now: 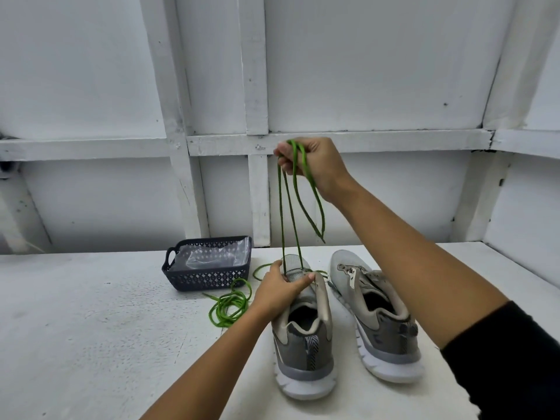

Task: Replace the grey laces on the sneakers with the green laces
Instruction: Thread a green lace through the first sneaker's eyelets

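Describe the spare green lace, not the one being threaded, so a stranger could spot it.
On the white table, find the dark lattice basket left of the sneakers. Right in front of it lies the spare green lace. It is a loose coil lying flat and untouched, whereas the other green lace hangs from the raised right hand.

I read this as a bare work booth or utility corner. The walls (378, 71) are flat panels painted white, framed by rough white wooden battens (256, 86) with scuffs and chipped paint. The table (75, 313) has the same chalky white coat, stained in patches. On it I note a dark plastic basket (209, 278) lined with clear plastic and a pair of sneakers (306, 344). What kind of building this is, I cannot tell.
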`<state>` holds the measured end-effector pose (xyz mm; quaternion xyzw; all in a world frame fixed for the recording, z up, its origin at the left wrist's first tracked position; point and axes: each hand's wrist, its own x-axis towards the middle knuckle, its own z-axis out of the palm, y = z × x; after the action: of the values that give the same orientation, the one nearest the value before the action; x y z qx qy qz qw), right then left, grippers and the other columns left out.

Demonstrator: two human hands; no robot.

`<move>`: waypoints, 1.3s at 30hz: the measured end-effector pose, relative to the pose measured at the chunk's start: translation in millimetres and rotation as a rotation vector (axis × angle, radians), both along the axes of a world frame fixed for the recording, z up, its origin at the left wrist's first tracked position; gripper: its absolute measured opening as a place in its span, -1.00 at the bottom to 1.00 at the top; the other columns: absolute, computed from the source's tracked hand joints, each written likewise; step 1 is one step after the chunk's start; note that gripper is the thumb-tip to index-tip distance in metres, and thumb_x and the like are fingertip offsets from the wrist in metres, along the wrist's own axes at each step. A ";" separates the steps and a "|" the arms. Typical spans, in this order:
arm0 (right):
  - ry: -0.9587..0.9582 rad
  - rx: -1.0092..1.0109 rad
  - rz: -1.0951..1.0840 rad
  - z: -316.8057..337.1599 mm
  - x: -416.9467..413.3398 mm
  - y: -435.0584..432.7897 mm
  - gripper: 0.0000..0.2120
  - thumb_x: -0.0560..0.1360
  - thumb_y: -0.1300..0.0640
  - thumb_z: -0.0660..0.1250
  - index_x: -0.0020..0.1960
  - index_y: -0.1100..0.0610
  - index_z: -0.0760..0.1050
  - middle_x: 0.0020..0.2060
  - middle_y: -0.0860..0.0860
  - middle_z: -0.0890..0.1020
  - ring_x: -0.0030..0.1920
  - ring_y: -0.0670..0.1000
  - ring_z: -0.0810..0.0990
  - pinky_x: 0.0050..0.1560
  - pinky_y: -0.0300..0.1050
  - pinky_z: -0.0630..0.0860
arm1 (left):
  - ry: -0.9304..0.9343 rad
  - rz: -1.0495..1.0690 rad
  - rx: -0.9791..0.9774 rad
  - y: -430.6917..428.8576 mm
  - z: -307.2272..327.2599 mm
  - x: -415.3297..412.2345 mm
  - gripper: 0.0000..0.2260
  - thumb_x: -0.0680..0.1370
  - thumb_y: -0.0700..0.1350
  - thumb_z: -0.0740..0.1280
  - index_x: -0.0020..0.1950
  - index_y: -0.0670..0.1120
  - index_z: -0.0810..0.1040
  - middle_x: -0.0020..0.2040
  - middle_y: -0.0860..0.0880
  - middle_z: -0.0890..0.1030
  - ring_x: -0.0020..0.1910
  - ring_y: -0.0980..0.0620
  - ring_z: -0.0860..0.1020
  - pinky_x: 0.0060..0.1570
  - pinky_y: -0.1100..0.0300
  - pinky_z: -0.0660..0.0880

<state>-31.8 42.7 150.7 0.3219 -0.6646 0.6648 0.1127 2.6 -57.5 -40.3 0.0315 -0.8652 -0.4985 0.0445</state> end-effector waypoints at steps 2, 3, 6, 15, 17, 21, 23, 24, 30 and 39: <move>0.021 0.026 0.027 3.1 4.3 -2.4 -0.86 0.54 0.27 0.29 -0.14 0.29 0.59 -0.33 0.06 0.60 -0.41 -0.16 0.56 -0.31 -0.32 0.50 | -0.010 -0.008 -0.011 -0.4 0.4 0.3 -0.15 0.42 0.28 0.36 0.53 -0.07 0.06 0.32 -0.14 0.46 0.28 -0.06 0.44 0.24 0.11 0.38; 0.023 0.036 0.037 1.9 6.2 -3.6 -0.86 0.54 0.27 0.29 -0.12 0.30 0.58 -0.33 0.06 0.59 -0.41 -0.17 0.55 -0.31 -0.33 0.50 | -0.021 -0.015 -0.016 -1.6 1.0 -0.9 -0.14 0.43 0.30 0.33 0.54 -0.06 0.02 0.34 -0.15 0.45 0.30 -0.08 0.44 0.27 0.07 0.38; 0.020 0.042 0.060 -3.2 8.9 -4.5 -0.85 0.55 0.24 0.29 -0.11 0.30 0.58 -0.33 0.07 0.59 -0.40 -0.16 0.55 -0.29 -0.32 0.51 | -0.041 -0.025 -0.007 -8.7 10.9 -4.7 -0.22 0.49 0.30 0.22 0.55 -0.02 -0.03 0.42 -0.20 0.37 0.36 -0.16 0.39 0.33 -0.03 0.35; 0.004 0.166 0.173 -9.9 26.6 -12.2 -0.81 0.53 0.23 0.31 -0.01 0.37 0.57 -0.31 0.11 0.59 -0.33 -0.06 0.55 -0.25 -0.27 0.54 | 0.198 -0.079 0.172 -18.0 64.6 -10.1 -0.72 0.55 -0.05 0.35 0.24 -0.07 0.55 -0.34 -0.01 0.48 -0.45 0.12 0.36 -0.48 0.28 0.30; -0.003 0.295 0.250 -12.2 31.1 -12.5 -0.77 0.51 0.25 0.34 0.12 0.33 0.55 -0.22 0.12 0.61 -0.26 -0.04 0.58 -0.21 -0.25 0.55 | 0.228 -0.072 0.221 -17.2 66.6 -11.6 -0.79 0.57 -0.10 0.31 0.12 -0.17 0.61 -0.37 -0.02 0.47 -0.45 0.10 0.35 -0.47 0.27 0.30; -0.119 0.422 0.285 -27.5 20.4 5.0 -0.54 0.53 0.28 0.30 0.40 0.12 0.35 -0.10 0.12 0.62 -0.16 0.02 0.60 -0.11 -0.13 0.59 | 0.279 -0.050 0.260 -20.2 63.2 -10.0 -0.82 0.59 -0.12 0.28 -0.03 -0.20 0.62 -0.38 -0.02 0.51 -0.49 0.16 0.42 -0.47 0.31 0.35; -0.186 0.456 0.064 -45.2 4.2 19.1 -0.57 0.55 0.27 0.27 0.40 0.19 0.35 -0.17 0.07 0.58 -0.23 -0.04 0.54 -0.21 -0.23 0.54 | 0.293 -0.046 0.262 -21.6 59.8 -8.9 -0.80 0.60 -0.13 0.26 0.00 -0.23 0.62 -0.39 0.00 0.51 -0.51 0.22 0.42 -0.47 0.37 0.35; -0.220 0.548 -0.035 -55.8 -3.8 25.7 -0.59 0.55 0.28 0.25 0.39 0.20 0.36 -0.19 0.05 0.55 -0.26 -0.06 0.50 -0.25 -0.25 0.50 | 0.298 -0.050 0.267 -21.7 58.7 -8.3 -0.79 0.60 -0.13 0.25 0.01 -0.23 0.62 -0.40 0.00 0.51 -0.51 0.22 0.42 -0.46 0.37 0.35; -0.247 1.027 -0.059 -116.5 -11.6 23.4 -0.90 0.52 0.07 0.34 0.02 -0.05 0.55 -0.27 -0.14 0.48 -0.33 -0.19 0.39 -0.38 -0.41 0.31 | 0.343 -0.094 0.238 -17.3 55.3 -3.8 -0.79 0.60 -0.11 0.26 0.00 -0.21 0.62 -0.37 -0.01 0.52 -0.41 0.17 0.46 -0.38 0.32 0.41; -0.263 0.805 -0.177 -135.8 -23.7 13.4 -0.75 0.56 0.12 0.28 -0.24 0.20 0.58 -0.45 -0.01 0.49 -0.49 -0.14 0.40 -0.47 -0.36 0.32 | 0.227 0.070 0.249 1.2 9.6 7.4 -0.66 0.56 -0.18 0.29 0.32 -0.09 0.33 -0.20 -0.04 0.53 -0.29 0.05 0.49 -0.24 0.19 0.44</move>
<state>-55.5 56.1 14.9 0.1946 -0.9047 0.3756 -0.0512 10.0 -56.3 -30.7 0.0106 -0.7845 -0.6004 0.1550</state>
